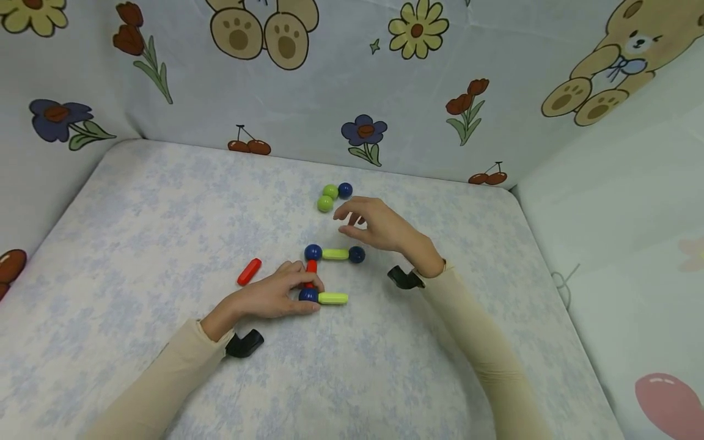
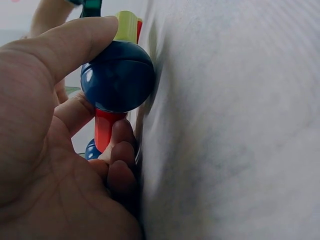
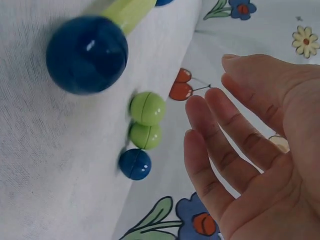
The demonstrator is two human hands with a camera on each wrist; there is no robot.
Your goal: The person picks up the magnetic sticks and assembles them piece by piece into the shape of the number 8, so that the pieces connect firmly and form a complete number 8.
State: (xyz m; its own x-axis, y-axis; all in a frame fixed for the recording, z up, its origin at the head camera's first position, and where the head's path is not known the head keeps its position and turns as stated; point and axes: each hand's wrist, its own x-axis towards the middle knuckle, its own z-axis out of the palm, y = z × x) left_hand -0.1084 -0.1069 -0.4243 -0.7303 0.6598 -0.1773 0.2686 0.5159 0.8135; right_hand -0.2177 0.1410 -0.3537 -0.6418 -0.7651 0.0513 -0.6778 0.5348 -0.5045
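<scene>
A joined piece of balls and rods lies on the table. Its upper blue ball (image 1: pixel 313 252) links by a yellow-green rod (image 1: pixel 335 254) to another blue ball (image 1: pixel 357 254), and by a red rod (image 1: pixel 311 267) down to a lower blue ball (image 1: pixel 308 295). From that lower ball a second yellow-green rod (image 1: pixel 333 298) points right. My left hand (image 1: pixel 266 295) holds the lower ball, thumb on it and fingers around the red rod. With nothing in it, my right hand (image 1: pixel 379 226) hovers beside two green balls (image 3: pixel 147 108) and a loose blue ball (image 3: pixel 135 164).
A loose red rod (image 1: pixel 249 272) lies on the table left of the joined piece. The patterned tablecloth (image 1: pixel 181 201) meets a printed curtain (image 1: pixel 308 98) at the back. Black wrist mounts (image 1: pixel 244 343) stick out from both sleeves.
</scene>
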